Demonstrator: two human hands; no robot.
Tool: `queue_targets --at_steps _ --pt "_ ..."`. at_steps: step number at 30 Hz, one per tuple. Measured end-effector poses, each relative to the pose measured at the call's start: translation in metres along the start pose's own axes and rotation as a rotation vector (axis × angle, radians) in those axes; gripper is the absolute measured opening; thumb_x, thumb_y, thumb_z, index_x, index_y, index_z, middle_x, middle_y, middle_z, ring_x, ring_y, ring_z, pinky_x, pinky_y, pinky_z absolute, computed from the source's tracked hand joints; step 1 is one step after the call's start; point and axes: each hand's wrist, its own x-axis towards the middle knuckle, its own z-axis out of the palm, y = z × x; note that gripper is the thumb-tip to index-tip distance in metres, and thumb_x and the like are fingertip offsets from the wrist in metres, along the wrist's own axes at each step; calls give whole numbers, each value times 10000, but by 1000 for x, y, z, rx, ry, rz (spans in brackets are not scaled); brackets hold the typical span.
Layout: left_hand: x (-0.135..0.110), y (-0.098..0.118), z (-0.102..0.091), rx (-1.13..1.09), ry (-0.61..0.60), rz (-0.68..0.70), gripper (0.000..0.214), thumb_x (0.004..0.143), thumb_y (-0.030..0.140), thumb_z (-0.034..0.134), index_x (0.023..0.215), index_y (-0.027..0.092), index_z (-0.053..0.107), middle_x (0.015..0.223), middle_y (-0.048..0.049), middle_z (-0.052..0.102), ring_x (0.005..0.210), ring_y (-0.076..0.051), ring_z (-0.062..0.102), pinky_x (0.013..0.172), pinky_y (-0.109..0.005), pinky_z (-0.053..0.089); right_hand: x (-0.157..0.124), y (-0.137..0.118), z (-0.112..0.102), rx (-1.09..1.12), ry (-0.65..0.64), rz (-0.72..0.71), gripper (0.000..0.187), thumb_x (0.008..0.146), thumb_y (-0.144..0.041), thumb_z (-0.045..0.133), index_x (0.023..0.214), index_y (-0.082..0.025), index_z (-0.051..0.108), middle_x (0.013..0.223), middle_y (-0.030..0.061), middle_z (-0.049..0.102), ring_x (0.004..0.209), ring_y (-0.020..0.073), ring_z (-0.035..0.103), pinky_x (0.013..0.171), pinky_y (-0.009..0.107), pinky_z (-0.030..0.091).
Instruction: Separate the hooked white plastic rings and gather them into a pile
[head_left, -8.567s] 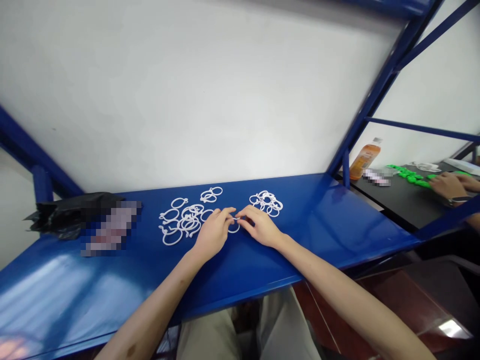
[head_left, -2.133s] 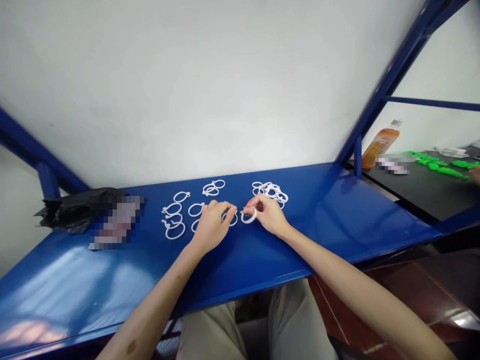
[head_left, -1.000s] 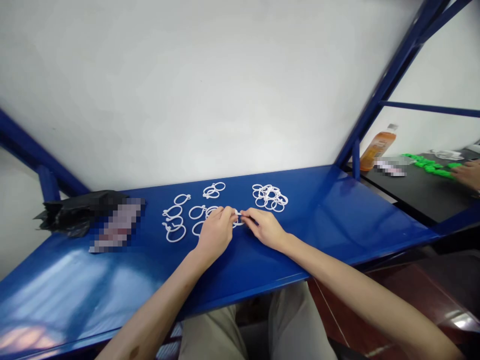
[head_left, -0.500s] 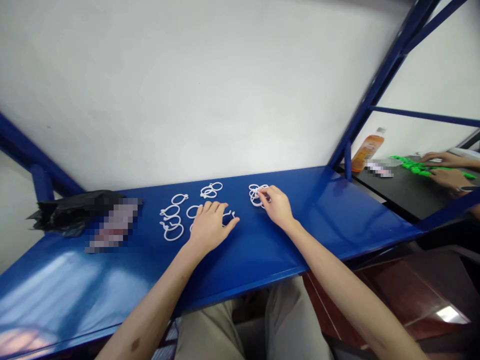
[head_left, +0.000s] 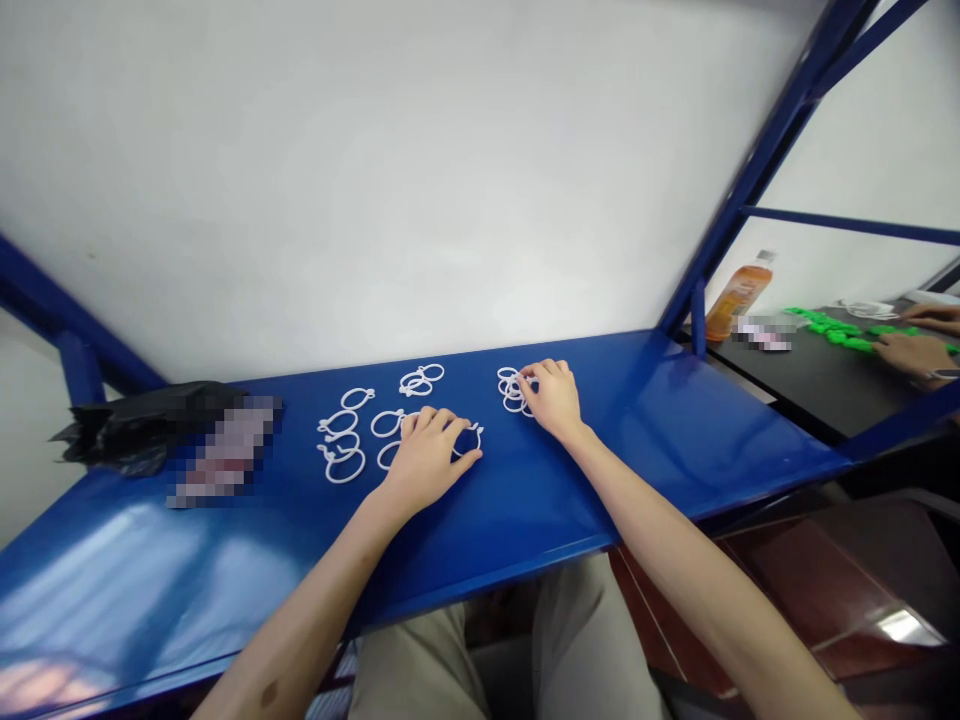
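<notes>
Several white plastic rings (head_left: 345, 440) lie loose on the blue shelf (head_left: 660, 420), with a small linked group (head_left: 421, 378) further back. My left hand (head_left: 426, 455) rests palm down among them, fingers apart and slightly bent. Its fingertips touch one ring (head_left: 470, 440) between index finger and thumb. My right hand (head_left: 553, 397) is further right, on a pile of rings (head_left: 510, 390). Its fingers are curled down with the tips pinched on a ring of that pile. Most of the pile is hidden under the hand.
A crumpled black bag (head_left: 142, 430) lies at the shelf's left end. A blue frame post (head_left: 750, 190) slants up at the right. Beyond it, a black table (head_left: 810, 380) holds an orange bottle (head_left: 739, 295) and green parts (head_left: 840, 330), where another person's hands (head_left: 919, 345) work.
A second ago both hands met at one ring in the middle. My right hand has since moved right and back onto the pile; my left hand has dropped flat onto the loose rings.
</notes>
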Motion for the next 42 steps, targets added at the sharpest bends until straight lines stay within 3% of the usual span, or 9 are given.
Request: queue_targets --at_steps 5,9,15,25,31,42 --pt "0 1 -1 -74 -18 18 364 923 444 602 1216 231 634 1137 -81 679 1103 -300 519 955 -499 376 -5 -1 -8 28 43 -9 187 963 -303 561 976 -194 712 997 106 687 983 285 532 890 413 443" --pt "1 1 -3 -112 35 -14 382 921 449 599 1227 223 630 1101 -80 691 1077 -289 538 945 -476 391 -17 -18 -19 162 28 -78 180 982 -289 538 972 -202 695 962 85 698 972 259 556 911 402 450" --pt "2 2 -6 -53 142 -8 370 941 468 560 1195 210 640 1070 -86 700 1037 -274 563 895 -430 408 -34 -50 -20 501 -336 -236 203 987 -373 557 993 -210 676 915 32 714 838 169 631 783 300 482" --pt "0 6 -2 106 141 85 420 946 551 521 1039 162 650 951 -113 714 938 -289 581 833 -422 398 -38 -59 -20 824 -537 7 148 899 -334 638 892 -187 651 691 -25 692 633 130 633 637 243 468" --pt "2 7 2 92 167 118 251 1031 298 392 1105 173 597 1021 -101 701 923 -251 587 812 -381 401 -39 -55 -16 825 -418 -26 154 938 -319 589 891 -186 651 754 -6 711 667 131 638 666 248 476" --pt "-4 11 3 196 96 206 269 994 132 329 1082 149 583 931 -111 625 897 -273 528 815 -409 435 -44 -51 -15 618 -297 -282 101 969 -227 580 907 -203 656 834 21 709 758 153 655 739 260 495"
